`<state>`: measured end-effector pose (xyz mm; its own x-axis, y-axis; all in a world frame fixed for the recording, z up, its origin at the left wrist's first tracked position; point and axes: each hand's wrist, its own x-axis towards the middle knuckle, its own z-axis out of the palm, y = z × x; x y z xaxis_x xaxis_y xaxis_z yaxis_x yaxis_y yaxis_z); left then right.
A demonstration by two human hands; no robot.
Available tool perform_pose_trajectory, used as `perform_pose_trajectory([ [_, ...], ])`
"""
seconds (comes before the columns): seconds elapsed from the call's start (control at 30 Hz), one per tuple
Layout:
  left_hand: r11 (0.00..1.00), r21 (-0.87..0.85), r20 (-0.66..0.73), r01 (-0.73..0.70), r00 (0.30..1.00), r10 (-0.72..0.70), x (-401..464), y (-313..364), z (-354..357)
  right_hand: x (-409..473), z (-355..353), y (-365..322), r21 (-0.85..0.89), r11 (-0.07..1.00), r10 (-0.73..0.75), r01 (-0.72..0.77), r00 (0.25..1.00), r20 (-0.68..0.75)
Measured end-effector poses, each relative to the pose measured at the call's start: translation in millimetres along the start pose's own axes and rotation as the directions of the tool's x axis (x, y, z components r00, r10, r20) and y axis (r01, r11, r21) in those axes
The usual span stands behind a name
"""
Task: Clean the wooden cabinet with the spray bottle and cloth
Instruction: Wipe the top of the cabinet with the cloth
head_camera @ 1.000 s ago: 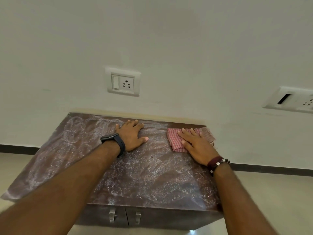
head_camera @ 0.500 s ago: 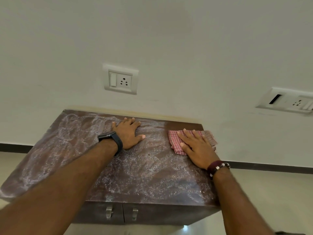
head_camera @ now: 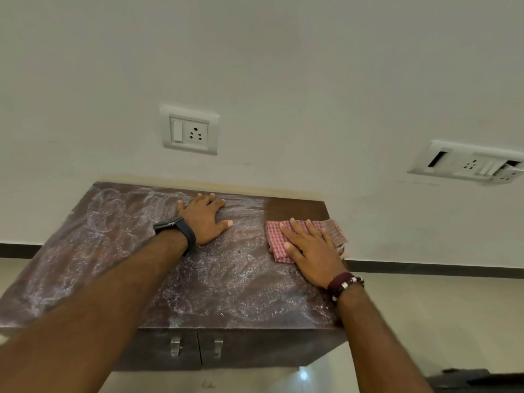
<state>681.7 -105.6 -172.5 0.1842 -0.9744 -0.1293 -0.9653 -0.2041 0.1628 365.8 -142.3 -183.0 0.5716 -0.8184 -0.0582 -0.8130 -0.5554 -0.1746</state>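
Observation:
The dark wooden cabinet (head_camera: 215, 282) stands against the wall, its top covered with whitish foamy streaks. A clean dark strip shows at its far right corner. My left hand (head_camera: 205, 219) lies flat on the top near the back edge, fingers straight, a black watch on the wrist. My right hand (head_camera: 310, 252) presses flat on a red-and-white checked cloth (head_camera: 276, 239) near the right edge of the top. No spray bottle is in view.
Two metal door handles (head_camera: 195, 346) show on the cabinet front. A white wall socket with a switch (head_camera: 189, 130) sits above the cabinet, another socket plate (head_camera: 467, 164) to the right. A dark skirting (head_camera: 425, 269) runs along the beige floor.
My right hand has dragged the cloth toward me and to the right, leaving a wiped dark strip at the far right corner. My left hand stays flat in place.

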Motion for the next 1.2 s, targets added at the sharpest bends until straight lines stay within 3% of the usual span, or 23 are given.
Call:
perform_pose_trajectory([
  [0.17,1.0,0.0,-0.001,-0.001,1.0,0.001,-0.9,0.7,-1.2,5.6,-2.1,-2.2,-0.033,0.997,0.063,-0.063,0.998,-0.004],
  [0.6,0.999,-0.031,-0.099,0.014,0.995,-0.017,-32.3,19.0,0.4,-21.9,-6.5,2.6,0.067,0.998,0.011,-0.013,1.0,0.029],
  [0.73,0.999,-0.043,-0.131,-0.008,0.991,0.002,-48.4,24.8,3.5,-22.8,-5.6,-2.5,0.009,0.996,0.086,-0.086,0.996,0.01],
  [1.2,0.999,-0.045,-0.134,-0.01,0.991,0.004,-87.4,27.8,3.5,-61.4,2.8,1.4,0.019,1.0,-0.001,0.001,1.0,0.018],
])
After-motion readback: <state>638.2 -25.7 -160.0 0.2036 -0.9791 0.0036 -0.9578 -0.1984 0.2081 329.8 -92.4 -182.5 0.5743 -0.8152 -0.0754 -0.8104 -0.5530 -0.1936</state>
